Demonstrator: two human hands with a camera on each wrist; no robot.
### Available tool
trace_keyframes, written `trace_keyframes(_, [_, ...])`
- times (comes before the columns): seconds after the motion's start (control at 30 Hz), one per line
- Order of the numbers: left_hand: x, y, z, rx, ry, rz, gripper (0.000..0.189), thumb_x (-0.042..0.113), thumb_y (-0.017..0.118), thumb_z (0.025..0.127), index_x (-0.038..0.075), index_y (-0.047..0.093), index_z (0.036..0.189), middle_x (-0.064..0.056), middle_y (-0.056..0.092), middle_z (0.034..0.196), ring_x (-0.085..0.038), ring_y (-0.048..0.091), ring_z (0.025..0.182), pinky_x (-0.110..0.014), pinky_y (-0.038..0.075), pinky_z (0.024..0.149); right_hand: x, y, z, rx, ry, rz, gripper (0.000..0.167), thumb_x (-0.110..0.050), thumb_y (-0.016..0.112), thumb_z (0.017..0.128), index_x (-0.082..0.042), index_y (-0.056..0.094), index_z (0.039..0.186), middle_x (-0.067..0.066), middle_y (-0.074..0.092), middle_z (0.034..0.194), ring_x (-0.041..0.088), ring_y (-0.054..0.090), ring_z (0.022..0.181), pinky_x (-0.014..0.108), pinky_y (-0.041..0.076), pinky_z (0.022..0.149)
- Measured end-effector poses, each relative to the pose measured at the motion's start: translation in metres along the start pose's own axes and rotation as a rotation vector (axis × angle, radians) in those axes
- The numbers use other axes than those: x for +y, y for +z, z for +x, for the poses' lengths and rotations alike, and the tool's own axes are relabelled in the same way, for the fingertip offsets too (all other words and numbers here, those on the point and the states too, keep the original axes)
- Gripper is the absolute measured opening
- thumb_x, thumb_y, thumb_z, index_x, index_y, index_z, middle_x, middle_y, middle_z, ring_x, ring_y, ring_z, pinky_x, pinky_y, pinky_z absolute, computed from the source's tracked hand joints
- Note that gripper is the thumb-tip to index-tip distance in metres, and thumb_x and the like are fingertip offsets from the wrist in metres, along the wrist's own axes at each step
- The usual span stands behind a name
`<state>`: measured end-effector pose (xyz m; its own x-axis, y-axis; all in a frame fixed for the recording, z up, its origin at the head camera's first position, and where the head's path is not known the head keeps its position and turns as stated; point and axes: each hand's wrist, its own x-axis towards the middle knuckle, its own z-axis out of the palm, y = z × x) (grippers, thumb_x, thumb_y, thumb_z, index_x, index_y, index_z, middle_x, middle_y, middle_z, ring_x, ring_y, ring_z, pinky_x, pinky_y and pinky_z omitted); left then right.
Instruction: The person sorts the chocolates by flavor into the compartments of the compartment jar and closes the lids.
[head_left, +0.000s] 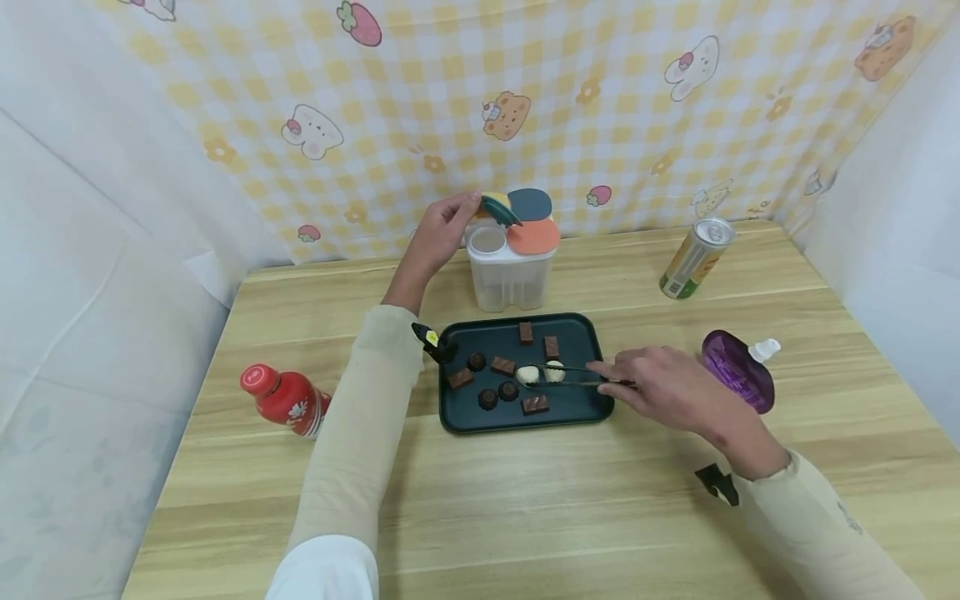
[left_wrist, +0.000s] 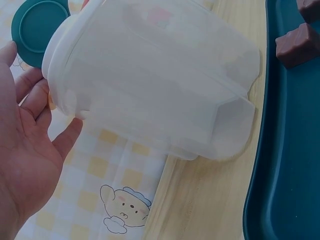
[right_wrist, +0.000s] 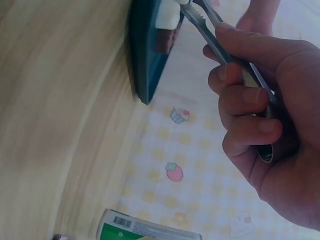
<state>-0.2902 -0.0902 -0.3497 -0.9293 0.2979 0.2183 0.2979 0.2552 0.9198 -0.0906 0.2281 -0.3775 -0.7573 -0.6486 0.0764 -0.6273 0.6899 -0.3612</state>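
Note:
My left hand [head_left: 440, 231] pinches the raised green flip lid [left_wrist: 40, 31] of a clear storage container [head_left: 510, 279], its other fingers beside the white rim. Under that lid shows a round opening [head_left: 487, 240]. My right hand [head_left: 671, 387] grips metal tongs [right_wrist: 212, 45], fingers curled round the handle. The tong arms reach over a dark green tray [head_left: 570, 410], on either side of two white chocolates [head_left: 528, 375] [head_left: 554, 372]. Several brown chocolates [head_left: 535, 405], square-edged and round, lie about them on the tray.
A red bottle [head_left: 288, 400] stands left of my left forearm. At the back right is a drink can [head_left: 696, 258]. A purple pouch [head_left: 738, 371] with a white cap lies beyond my right hand. Orange [head_left: 533, 237] and blue [head_left: 529, 204] lids cover other container compartments.

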Motion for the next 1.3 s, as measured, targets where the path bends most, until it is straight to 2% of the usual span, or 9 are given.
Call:
trace_keyframes(0.2, [-0.001,0.0,0.0,0.015,-0.008,-0.003,0.047,0.041,0.049,0.11,0.002,0.074,0.118,-0.01,0.07,0.12,-0.017,0.059,0.112,-0.031,0.042,0.1,-0.003,-0.011,-0.003,0.074,0.001,-0.004,0.028,-0.016,0.076,0.095,-0.006,0.077,0.121,-0.018,0.051,0.071,-0.001,0.039,0.056,0.021,0.037,0.047])
trace_keyframes(0.4, [-0.001,0.001,0.002,0.014,-0.017,0.005,0.048,0.043,0.049,0.109,0.003,0.074,0.119,-0.009,0.07,0.121,-0.017,0.058,0.116,-0.032,0.042,0.103,-0.008,-0.027,-0.002,0.213,-0.043,-0.054,0.038,-0.013,0.079,0.091,-0.008,0.074,0.129,-0.017,0.045,0.068,-0.001,0.036,0.055,0.022,0.035,0.048])
trace_keyframes(0.57, [0.0,0.0,0.001,0.017,-0.027,0.039,0.05,0.046,0.048,0.109,0.004,0.074,0.115,-0.008,0.068,0.121,-0.017,0.057,0.114,-0.032,0.043,0.1,-0.011,-0.035,0.009,0.342,-0.055,-0.063,0.042,-0.01,0.079,0.09,-0.009,0.072,0.131,-0.013,0.047,0.068,0.002,0.038,0.055,0.023,0.035,0.047])
trace_keyframes(0.77, [0.001,0.0,-0.002,0.009,-0.03,0.061,0.053,0.048,0.046,0.109,0.002,0.072,0.111,-0.01,0.066,0.121,-0.022,0.055,0.109,-0.035,0.042,0.095,-0.015,-0.035,0.029,0.465,-0.047,-0.069,0.041,-0.009,0.078,0.091,-0.006,0.071,0.132,-0.009,0.047,0.065,0.006,0.038,0.053,0.027,0.033,0.048])
trace_keyframes(0.93, [0.002,0.0,-0.004,0.009,-0.029,0.053,0.056,0.048,0.046,0.109,-0.002,0.071,0.115,-0.013,0.066,0.126,-0.022,0.055,0.112,-0.036,0.041,0.097,-0.018,-0.032,0.046,0.506,-0.019,-0.05,0.041,-0.008,0.076,0.094,-0.005,0.069,0.134,-0.005,0.046,0.063,0.009,0.037,0.053,0.029,0.032,0.049])
trace_keyframes(1.17, [0.0,0.002,-0.004,0.02,-0.031,0.06,0.053,0.05,0.045,0.109,0.004,0.072,0.11,-0.008,0.066,0.119,-0.019,0.053,0.105,-0.034,0.04,0.09,-0.022,-0.029,0.065,0.537,0.035,-0.017,0.039,-0.013,0.073,0.097,-0.006,0.068,0.136,-0.002,0.049,0.064,0.012,0.04,0.053,0.03,0.034,0.049])
trace_keyframes(1.3, [0.0,0.001,-0.003,0.022,-0.032,0.052,0.053,0.05,0.045,0.109,0.005,0.073,0.112,-0.008,0.066,0.12,-0.023,0.055,0.109,-0.035,0.041,0.092,-0.022,-0.029,0.073,0.552,0.04,-0.017,0.039,-0.015,0.073,0.098,-0.005,0.068,0.135,0.0,0.051,0.064,0.015,0.043,0.054,0.032,0.035,0.05])
